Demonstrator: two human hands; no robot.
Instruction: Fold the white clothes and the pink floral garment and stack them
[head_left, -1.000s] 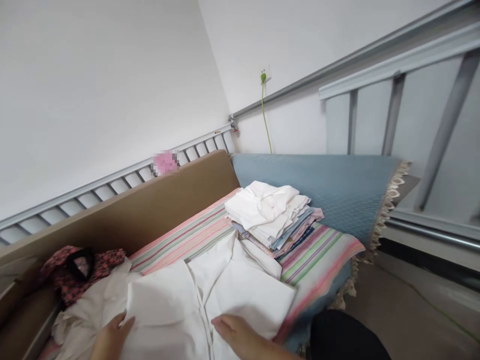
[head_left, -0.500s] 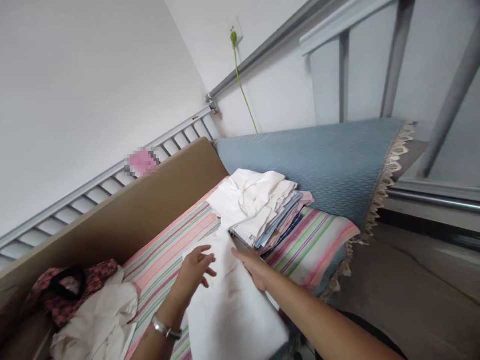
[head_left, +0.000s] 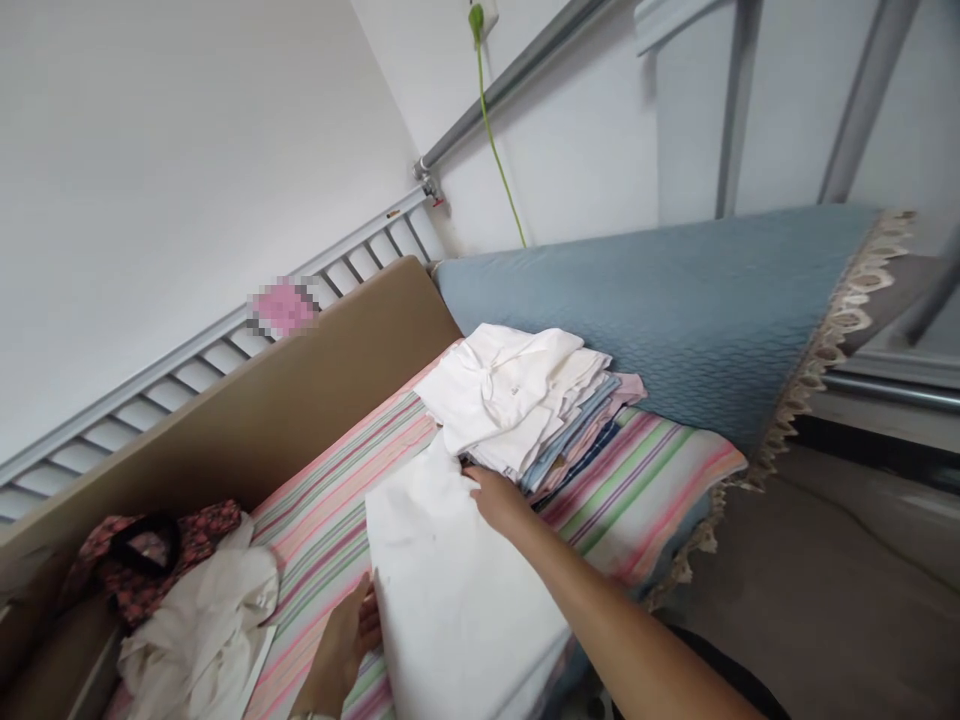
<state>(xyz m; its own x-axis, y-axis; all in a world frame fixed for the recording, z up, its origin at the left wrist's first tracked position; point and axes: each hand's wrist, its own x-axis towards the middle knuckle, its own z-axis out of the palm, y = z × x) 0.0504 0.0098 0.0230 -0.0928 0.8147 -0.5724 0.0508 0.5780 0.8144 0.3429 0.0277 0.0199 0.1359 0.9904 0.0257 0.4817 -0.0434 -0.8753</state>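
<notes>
A white garment (head_left: 457,590) lies spread out on the striped sheet in front of me, its narrow top end beside a pile of folded clothes (head_left: 510,400). My right hand (head_left: 501,502) is at its upper right edge, thumb and fingers closed on the fabric near the pile; the fingertips are partly hidden. Along the garment's left edge, my left hand (head_left: 349,630) is held with its fingers stretched out, touching or very near the cloth. White clothes top the pile, with blue, pink and dark ones beneath.
At the left lie a crumpled white garment (head_left: 202,630) and a dark floral garment (head_left: 161,560). A brown headboard (head_left: 330,370) runs behind the striped sheet (head_left: 315,540). A blue quilted cover (head_left: 637,300) with a lace edge stands at the back, near a green cord (head_left: 495,150).
My left hand has moved down and left, from above the garment to its left edge. My right hand has shifted slightly up towards the pile, its fingers closing at the garment's edge.
</notes>
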